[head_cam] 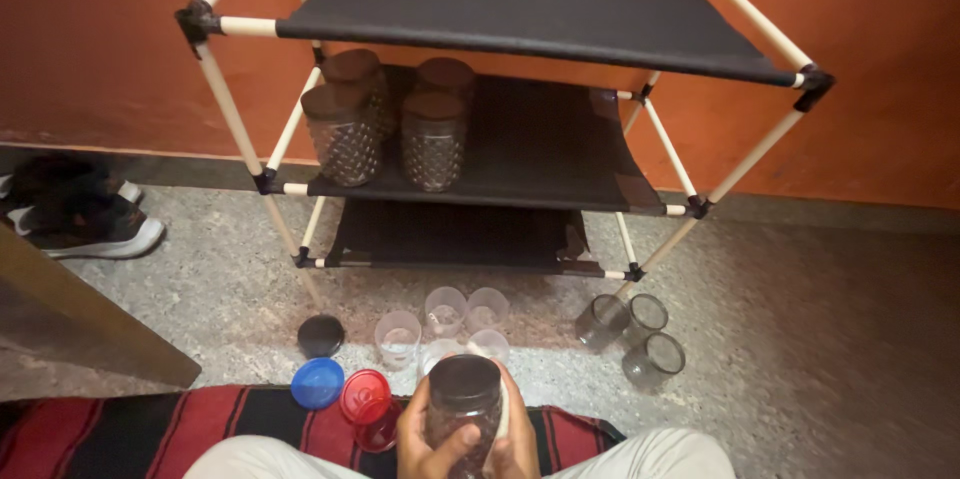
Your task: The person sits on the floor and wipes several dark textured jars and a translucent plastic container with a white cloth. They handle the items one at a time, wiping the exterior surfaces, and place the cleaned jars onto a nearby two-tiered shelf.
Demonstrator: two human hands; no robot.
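Hands are wrapped around a jar (465,401) with a dark lid, held upright just above the lap at the bottom of the view: the left hand (425,439) is closed on its near side with fingers curled across the glass, and the right hand (515,439) is pressed against its far side, though that grip is mostly hidden and can only be judged as probably closed. Just left of the jar a red container (370,409) is seen at the edge of a striped rug (170,429), with a blue lid (318,382) and a black lid (321,335) beside it. Clear cups (445,324) are clustered on the floor just beyond the jar, and three dark glasses (635,334) are set to the right. Behind them a rack (520,19) with black fabric shelves is stood against an orange wall, four lidded jars (385,119) being kept on its middle shelf. Shoes (75,209) are left at the far left.
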